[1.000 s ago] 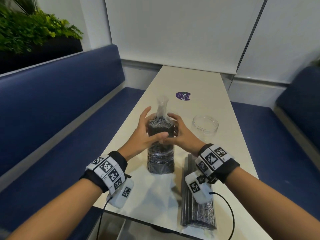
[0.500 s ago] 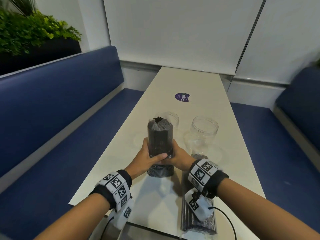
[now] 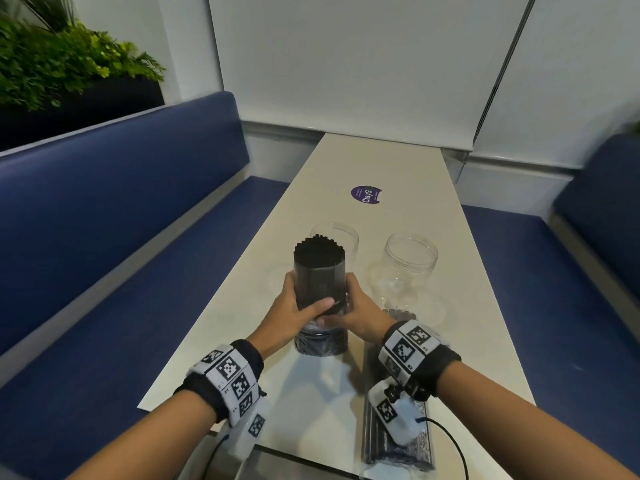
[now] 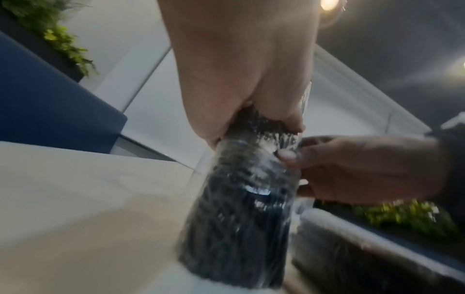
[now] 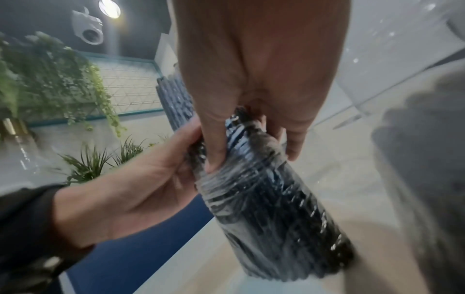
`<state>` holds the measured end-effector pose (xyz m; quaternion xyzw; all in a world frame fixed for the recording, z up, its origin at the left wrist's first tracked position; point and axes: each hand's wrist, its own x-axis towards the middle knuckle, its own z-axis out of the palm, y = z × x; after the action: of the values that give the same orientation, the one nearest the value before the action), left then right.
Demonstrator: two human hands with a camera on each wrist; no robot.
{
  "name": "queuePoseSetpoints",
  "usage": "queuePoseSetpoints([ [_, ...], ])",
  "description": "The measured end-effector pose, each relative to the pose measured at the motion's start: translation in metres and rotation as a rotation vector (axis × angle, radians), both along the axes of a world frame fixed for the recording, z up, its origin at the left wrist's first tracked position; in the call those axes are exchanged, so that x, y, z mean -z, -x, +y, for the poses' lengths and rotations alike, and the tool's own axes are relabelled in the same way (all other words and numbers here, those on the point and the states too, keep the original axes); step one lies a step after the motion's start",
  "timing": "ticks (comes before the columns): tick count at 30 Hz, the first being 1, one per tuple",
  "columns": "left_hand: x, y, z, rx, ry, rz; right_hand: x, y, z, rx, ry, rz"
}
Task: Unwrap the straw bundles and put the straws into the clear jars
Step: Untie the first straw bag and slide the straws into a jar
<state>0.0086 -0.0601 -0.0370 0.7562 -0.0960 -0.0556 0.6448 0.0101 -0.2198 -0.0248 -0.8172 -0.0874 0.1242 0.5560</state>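
Observation:
A bundle of black straws (image 3: pixel 320 289) stands upright on the table, its straw tops bare. Its clear plastic wrap (image 3: pixel 320 337) is bunched around the lower part. My left hand (image 3: pixel 294 313) grips the bundle from the left and my right hand (image 3: pixel 360 310) grips it from the right, thumbs meeting in front. The wrist views show the bundle (image 4: pixel 239 218) (image 5: pixel 271 208) with fingers curled on the crinkled wrap. One clear jar (image 3: pixel 336 235) stands right behind the bundle, another clear jar (image 3: pixel 412 261) to its right. A second wrapped bundle (image 3: pixel 398 441) lies flat near my right wrist.
The long pale table (image 3: pixel 381 161) runs away from me, with a purple sticker (image 3: pixel 366 194) past the jars. Blue bench seats (image 3: pixel 121 202) flank both sides. A planter with green plants (image 3: pixel 62 64) sits behind the left bench.
Both hands slid down the bundle, dragging the wrap with them. The twisted wrap top is gone from the upper end and the straw tops now show.

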Motion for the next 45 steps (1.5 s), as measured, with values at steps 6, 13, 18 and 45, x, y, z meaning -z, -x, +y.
queuePoseSetpoints([
  [6, 0.014, -0.001, 0.003, 0.041, -0.076, 0.039, -0.002, 0.003, 0.002, -0.064, 0.129, 0.072],
  [13, -0.045, -0.018, 0.014, -0.019, 0.092, 0.092, -0.065, -0.002, -0.016, -0.112, -0.024, -0.058],
  [18, -0.084, -0.036, 0.015, -0.009, 0.119, 0.230, -0.091, -0.012, -0.023, -0.319, 0.432, -0.548],
  [45, -0.123, -0.105, -0.001, 0.112, -0.263, -0.148, -0.120, -0.096, -0.037, 0.075, 0.037, -0.032],
])
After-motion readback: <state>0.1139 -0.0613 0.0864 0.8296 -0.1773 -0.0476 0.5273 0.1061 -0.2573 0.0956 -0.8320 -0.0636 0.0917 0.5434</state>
